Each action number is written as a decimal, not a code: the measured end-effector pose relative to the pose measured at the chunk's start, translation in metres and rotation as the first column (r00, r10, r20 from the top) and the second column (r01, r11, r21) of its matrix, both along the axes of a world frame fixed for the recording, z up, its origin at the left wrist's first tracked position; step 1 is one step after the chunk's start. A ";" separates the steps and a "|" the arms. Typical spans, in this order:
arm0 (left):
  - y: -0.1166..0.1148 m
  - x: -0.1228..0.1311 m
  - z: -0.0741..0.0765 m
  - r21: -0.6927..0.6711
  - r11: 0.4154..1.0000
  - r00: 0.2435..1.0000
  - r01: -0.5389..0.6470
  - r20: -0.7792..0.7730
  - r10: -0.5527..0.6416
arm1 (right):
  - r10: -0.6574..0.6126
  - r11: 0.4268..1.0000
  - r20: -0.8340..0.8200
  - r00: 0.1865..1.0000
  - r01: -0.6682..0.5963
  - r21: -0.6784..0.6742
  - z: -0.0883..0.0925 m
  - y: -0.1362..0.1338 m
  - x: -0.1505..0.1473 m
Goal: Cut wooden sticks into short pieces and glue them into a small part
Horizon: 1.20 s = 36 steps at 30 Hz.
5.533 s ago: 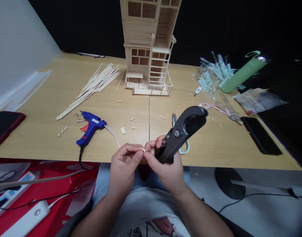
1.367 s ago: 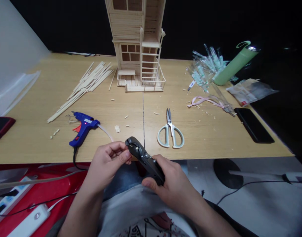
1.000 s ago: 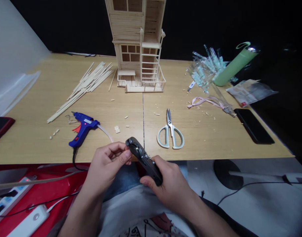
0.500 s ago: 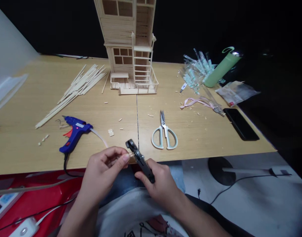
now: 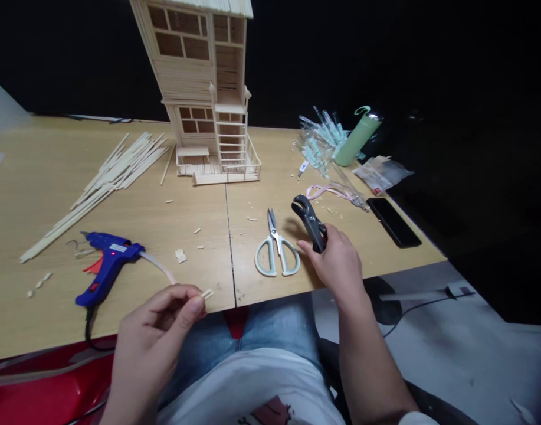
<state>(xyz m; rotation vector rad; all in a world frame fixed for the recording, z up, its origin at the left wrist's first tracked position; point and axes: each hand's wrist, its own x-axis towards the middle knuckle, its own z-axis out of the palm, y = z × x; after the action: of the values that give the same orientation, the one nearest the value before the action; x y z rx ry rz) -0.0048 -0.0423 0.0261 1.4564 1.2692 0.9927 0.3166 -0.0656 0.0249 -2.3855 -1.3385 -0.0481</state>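
Between thumb and fingers, my left hand (image 5: 159, 330) pinches a short pair of thin wooden sticks (image 5: 207, 294) over the table's front edge. My right hand (image 5: 338, 262) is closed on a black hand cutter (image 5: 310, 221), held just right of the scissors (image 5: 276, 245), its jaws pointing up and to the left. The scissors have pale handles and lie with their blades pointing away from me. Left of them, a small flat piece made of joined sticks (image 5: 180, 255) rests on the table. A blue glue gun (image 5: 108, 260) lies beyond my left hand.
A tall stick-built model house (image 5: 186, 82) stands at the back. Long wooden sticks (image 5: 106, 177) are piled at left. To the right are a green bottle (image 5: 356, 140), plastic wrappers (image 5: 321, 139), a pink strap (image 5: 330, 190) and a phone (image 5: 394, 222). Small offcuts dot the table.
My right hand has carried the cutter away from the sticks, to the right past the scissors. My left hand still pinches the sticks, now lower left in view. The view has shifted.
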 end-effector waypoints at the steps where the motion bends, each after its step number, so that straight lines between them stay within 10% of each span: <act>1: 0.000 0.000 -0.001 0.008 1.000 1.000 0.006 -0.013 -0.006 | -0.028 0.999 0.035 0.999 0.030 -0.031 -0.003 0.004 0.007; 14: 0.002 -0.002 -0.002 0.018 1.000 1.000 -0.005 -0.029 0.006 | -0.105 0.991 0.169 0.980 0.117 -0.064 -0.022 0.027 0.017; 19: -0.001 -0.001 0.000 0.019 1.000 1.000 -0.021 -0.021 0.021 | -0.040 0.969 0.127 0.991 0.007 0.247 -0.012 0.024 0.008; 22: -0.002 0.001 0.001 0.013 1.000 1.000 -0.011 -0.006 0.011 | 0.212 0.841 -0.005 0.977 -0.179 0.511 0.009 0.011 -0.023; 26: -0.005 0.009 0.004 0.009 1.000 1.000 0.011 0.014 -0.011 | 0.637 0.750 -0.472 0.609 -0.350 0.561 0.033 -0.009 -0.084; 29: -0.011 0.015 0.010 0.000 1.000 0.999 0.017 0.043 -0.017 | 0.664 0.743 -0.689 0.290 -0.364 0.562 0.034 -0.017 -0.121; 36: -0.019 0.018 0.017 0.083 0.997 1.000 0.000 -0.016 0.001 | 0.611 0.787 -0.760 0.221 -0.279 0.551 0.023 -0.017 -0.144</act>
<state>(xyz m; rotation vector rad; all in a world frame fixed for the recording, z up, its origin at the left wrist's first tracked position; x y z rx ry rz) 0.0135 -0.0609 0.0434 1.5307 1.2530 1.0471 0.1729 -0.0825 0.0475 -1.1708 -1.1852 1.0531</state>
